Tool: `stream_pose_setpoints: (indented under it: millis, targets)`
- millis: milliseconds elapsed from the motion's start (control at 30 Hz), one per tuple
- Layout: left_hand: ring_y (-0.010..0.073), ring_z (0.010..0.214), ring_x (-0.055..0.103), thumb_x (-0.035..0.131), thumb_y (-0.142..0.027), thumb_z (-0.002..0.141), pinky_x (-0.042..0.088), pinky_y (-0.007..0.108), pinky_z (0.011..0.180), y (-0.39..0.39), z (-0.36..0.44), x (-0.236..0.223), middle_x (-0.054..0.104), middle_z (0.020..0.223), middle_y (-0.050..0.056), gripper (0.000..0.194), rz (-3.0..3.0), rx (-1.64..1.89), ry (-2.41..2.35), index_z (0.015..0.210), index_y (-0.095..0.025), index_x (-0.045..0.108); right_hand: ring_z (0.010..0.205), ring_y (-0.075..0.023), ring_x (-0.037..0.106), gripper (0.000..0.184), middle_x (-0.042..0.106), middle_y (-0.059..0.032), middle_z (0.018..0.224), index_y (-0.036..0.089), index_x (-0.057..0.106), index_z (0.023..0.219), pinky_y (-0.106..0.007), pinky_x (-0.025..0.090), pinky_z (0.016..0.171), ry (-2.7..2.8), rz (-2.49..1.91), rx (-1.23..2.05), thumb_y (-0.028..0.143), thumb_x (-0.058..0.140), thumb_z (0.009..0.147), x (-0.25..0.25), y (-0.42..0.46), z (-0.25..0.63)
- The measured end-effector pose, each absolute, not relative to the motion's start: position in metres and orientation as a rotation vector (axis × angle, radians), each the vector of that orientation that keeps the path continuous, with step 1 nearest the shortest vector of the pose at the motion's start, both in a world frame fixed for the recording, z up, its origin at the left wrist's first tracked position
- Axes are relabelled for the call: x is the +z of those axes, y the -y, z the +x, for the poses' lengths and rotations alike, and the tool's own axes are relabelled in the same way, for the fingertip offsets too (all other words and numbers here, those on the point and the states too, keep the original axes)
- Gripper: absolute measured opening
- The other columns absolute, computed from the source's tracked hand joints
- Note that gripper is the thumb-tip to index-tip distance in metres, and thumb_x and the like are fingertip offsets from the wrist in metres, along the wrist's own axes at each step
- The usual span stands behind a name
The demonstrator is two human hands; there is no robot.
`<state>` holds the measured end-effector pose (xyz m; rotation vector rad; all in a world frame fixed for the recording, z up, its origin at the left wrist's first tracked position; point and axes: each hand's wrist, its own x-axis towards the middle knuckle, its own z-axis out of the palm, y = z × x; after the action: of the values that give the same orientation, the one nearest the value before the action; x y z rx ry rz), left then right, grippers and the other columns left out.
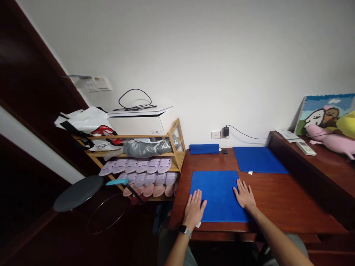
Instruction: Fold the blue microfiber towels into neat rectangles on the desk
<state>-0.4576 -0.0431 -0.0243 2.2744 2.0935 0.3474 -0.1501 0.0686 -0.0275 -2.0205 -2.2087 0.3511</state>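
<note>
A blue cloth (216, 195) is spread flat on the brown wooden desk (294, 203) in front of me. My left hand (194, 210) rests at its left edge, palm down, with the fingers stretched out. On the right edge of the same cloth lies my right hand (244, 194), also palm down with its fingers spread. A white tag shows by the cloth's lower left corner. Farther back on the right, a second blue cloth (260, 159) lies flat, and a rolled or folded blue cloth (204, 149) sits against the wall.
Left of the desk stands a wooden rack (177, 162) with purple slippers (148, 165) and a white box (138, 123). A round dark stool (79, 193) is farther left. A raised ledge on the right carries a remote control (306, 148) and a pink plush toy (330, 140). A charger (226, 131) sits in the wall socket.
</note>
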Motion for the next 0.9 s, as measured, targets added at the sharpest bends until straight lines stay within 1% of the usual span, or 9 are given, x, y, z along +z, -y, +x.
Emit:
stream_pose_setpoints:
  millis: [100,167,267,333,400,500,567,700,900]
  targets:
    - [0.0269,0.156,0.031,0.023,-0.054,0.108,0.028,0.050,0.128,0.053,-0.500,-0.036,0.035,0.168,0.010,0.069,2.111,0.330,-2.349,0.165,-0.015,0.029,0.162,-0.0256,0.011,0.077,0.017,-0.0033,0.174,0.015,0.016,0.168,-0.051,0.007,0.131,2.205,-2.016,0.351,0.058,0.011,0.104,-0.029,-0.069,-0.150]
    - [0.0285,0.155,0.034,0.022,-0.051,0.108,0.030,0.052,0.127,0.057,-0.521,-0.041,0.038,0.166,0.013,0.069,2.060,0.343,-2.466,0.163,-0.011,0.032,0.162,-0.0254,0.011,0.076,0.017,-0.0031,0.174,0.015,0.016,0.168,-0.050,0.007,0.131,2.204,-2.018,0.347,0.058,0.011,0.104,-0.029,-0.069,-0.150]
    - [0.0285,0.155,0.034,0.020,-0.046,0.109,0.030,0.053,0.126,0.053,-0.524,-0.037,0.040,0.165,0.015,0.066,2.078,0.463,-2.526,0.163,-0.009,0.032,0.162,-0.0256,0.011,0.076,0.017,-0.0016,0.174,0.016,0.016,0.167,-0.049,0.007,0.131,2.211,-2.033,0.341,0.058,0.011,0.104,-0.027,-0.069,-0.151]
    - [0.0268,0.157,0.031,0.021,-0.044,0.110,0.030,0.052,0.127,0.039,-0.504,-0.025,0.038,0.167,0.012,0.063,2.159,0.570,-2.458,0.164,-0.013,0.029,0.162,-0.0247,0.010,0.076,0.016,-0.0005,0.174,0.016,0.015,0.167,-0.048,0.006,0.131,2.213,-2.047,0.345,0.058,0.011,0.104,-0.026,-0.069,-0.152]
    - [0.0247,0.157,0.029,0.021,-0.044,0.110,0.029,0.050,0.128,0.017,-0.469,-0.010,0.036,0.169,0.009,0.061,2.294,0.623,-2.281,0.165,-0.018,0.027,0.162,-0.0231,0.009,0.076,0.014,0.0006,0.174,0.016,0.013,0.168,-0.047,0.005,0.131,2.209,-2.055,0.360,0.058,0.010,0.104,-0.024,-0.070,-0.153]
    - [0.0222,0.158,0.026,0.019,-0.046,0.110,0.026,0.047,0.130,-0.026,-0.403,0.010,0.034,0.169,0.007,0.062,2.455,0.569,-1.963,0.165,-0.019,0.028,0.162,-0.0217,0.009,0.076,0.014,0.0015,0.174,0.017,0.013,0.168,-0.046,0.004,0.131,2.200,-2.063,0.375,0.058,0.009,0.104,-0.022,-0.070,-0.154]
    - [0.0215,0.159,0.025,0.017,-0.048,0.110,0.024,0.046,0.130,-0.054,-0.361,0.015,0.034,0.169,0.007,0.064,2.475,0.503,-1.835,0.165,-0.019,0.029,0.162,-0.0213,0.009,0.075,0.015,0.0009,0.174,0.018,0.014,0.168,-0.046,0.003,0.131,2.203,-2.066,0.372,0.057,0.009,0.104,-0.021,-0.070,-0.156]
    - [0.0217,0.159,0.022,0.012,-0.051,0.109,0.022,0.045,0.131,-0.094,-0.307,0.003,0.032,0.170,0.007,0.067,2.425,0.423,-1.712,0.165,-0.018,0.028,0.162,-0.0205,0.007,0.073,0.014,0.0013,0.175,0.019,0.015,0.167,-0.045,0.002,0.131,2.229,-2.066,0.387,0.053,0.009,0.104,-0.019,-0.071,-0.157]
    - [0.0219,0.160,0.020,0.011,-0.052,0.108,0.018,0.048,0.132,-0.104,-0.295,-0.022,0.031,0.171,0.006,0.068,2.421,0.417,-1.685,0.166,-0.020,0.027,0.162,-0.0193,0.006,0.069,0.013,0.0027,0.175,0.020,0.014,0.167,-0.044,0.002,0.131,2.242,-2.098,0.416,0.047,0.008,0.104,-0.020,-0.074,-0.157]
